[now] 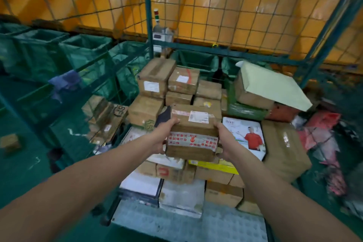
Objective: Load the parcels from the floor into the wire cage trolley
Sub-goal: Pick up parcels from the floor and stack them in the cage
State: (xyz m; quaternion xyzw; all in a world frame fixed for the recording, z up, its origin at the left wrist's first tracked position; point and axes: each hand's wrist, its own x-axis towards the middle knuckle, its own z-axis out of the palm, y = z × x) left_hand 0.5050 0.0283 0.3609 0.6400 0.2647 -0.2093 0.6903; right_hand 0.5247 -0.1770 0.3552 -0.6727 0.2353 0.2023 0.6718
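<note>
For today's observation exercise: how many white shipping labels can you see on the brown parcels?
3. One on the held parcel, one on the back-left stacked box, one on the box beside it. Others may be hidden.

Both bare arms reach forward, nearly straight, and draw together toward the box (pixel 193 135) held between them. The left hand (pixel 161 136) grips the box's left side, its fingers curled over the upper edge. The right hand (pixel 224 139) clasps the box's right side, thumb on top and fingers wrapped beneath
</note>
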